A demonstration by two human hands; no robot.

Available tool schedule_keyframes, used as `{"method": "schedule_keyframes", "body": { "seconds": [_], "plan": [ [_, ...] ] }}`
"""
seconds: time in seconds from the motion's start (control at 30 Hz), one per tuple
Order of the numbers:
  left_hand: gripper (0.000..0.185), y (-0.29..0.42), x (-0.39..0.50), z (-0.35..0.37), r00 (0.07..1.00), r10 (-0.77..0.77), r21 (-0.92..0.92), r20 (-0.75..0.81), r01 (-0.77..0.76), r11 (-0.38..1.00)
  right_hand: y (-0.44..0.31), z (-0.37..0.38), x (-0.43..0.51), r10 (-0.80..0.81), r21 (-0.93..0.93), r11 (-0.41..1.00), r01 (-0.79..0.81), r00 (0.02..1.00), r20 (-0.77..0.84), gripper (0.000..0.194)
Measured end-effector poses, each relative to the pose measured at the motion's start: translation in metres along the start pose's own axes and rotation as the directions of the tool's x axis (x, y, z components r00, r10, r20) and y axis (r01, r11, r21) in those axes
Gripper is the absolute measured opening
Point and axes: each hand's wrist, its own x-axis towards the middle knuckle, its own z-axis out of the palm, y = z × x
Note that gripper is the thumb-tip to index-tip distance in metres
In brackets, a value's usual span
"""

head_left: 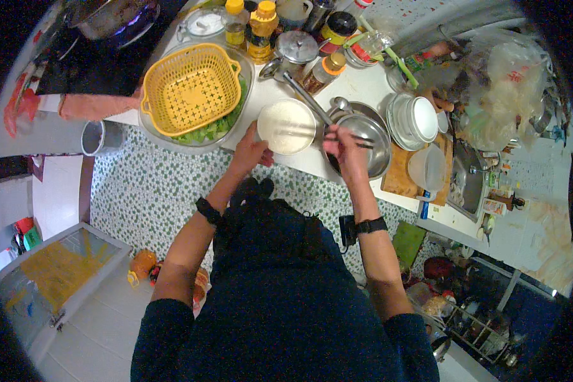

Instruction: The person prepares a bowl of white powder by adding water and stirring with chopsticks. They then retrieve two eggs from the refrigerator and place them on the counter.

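Observation:
My left hand (254, 152) grips the near left side of a white bowl (292, 153) at the counter's front edge. Inside the bowl is a pale cream-coloured liquid or paste (286, 114). My right hand (346, 148) holds a pair of chopsticks (364, 142); their far ends blur across the bowl's contents. Just beyond that hand runs the long metal handle of a ladle (308, 98), its end hidden behind my fingers. Stacked stainless steel basins (376, 160) sit below and to the right of my right hand.
At left, a yellow plastic basket (191, 98) rests over leafy greens (210, 131) in a clear basin. Bottles (262, 33) and a lidded metal pot (296, 47) line the back. Rightward are stacked white bowls (422, 119), a cutting board (396, 176), a plastic strainer (427, 167) and a sink (468, 191).

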Motion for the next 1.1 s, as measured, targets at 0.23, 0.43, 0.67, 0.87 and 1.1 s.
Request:
{"method": "schedule_keyframes", "body": {
  "seconds": [0.23, 0.43, 0.67, 0.87, 1.1],
  "plan": [
    [0.062, 0.007, -0.001, -0.012, 1.0, -0.004, 0.097, -0.029, 0.007, 0.995, -0.025, 0.0, -0.004, -0.024, -0.252, 0.966, 0.062, 0.988, 0.151, 0.032],
    [0.025, -0.023, -0.02, -0.048, 0.998, -0.06, 0.171, 0.029, 0.055, 0.984, -0.053, -0.014, -0.006, -0.075, -0.392, 0.915, 0.092, 0.995, 0.06, 0.029],
    [0.026, -0.1, -0.063, -0.1, 0.973, -0.227, -0.172, 0.038, 0.23, 0.958, -0.037, -0.013, -0.004, -0.071, -0.374, 0.925, 0.064, 0.997, -0.007, 0.029],
    [0.029, -0.106, -0.066, -0.083, 0.984, -0.146, -0.238, 0.104, 0.167, 0.957, -0.044, -0.015, -0.003, -0.088, -0.393, 0.915, 0.086, 0.996, 0.013, 0.03],
    [0.042, -0.049, -0.045, -0.053, 0.999, -0.019, -0.132, 0.039, 0.023, 0.991, -0.044, 0.012, 0.005, -0.234, -0.5, 0.834, 0.234, 0.97, 0.065, 0.022]
  ]
}}
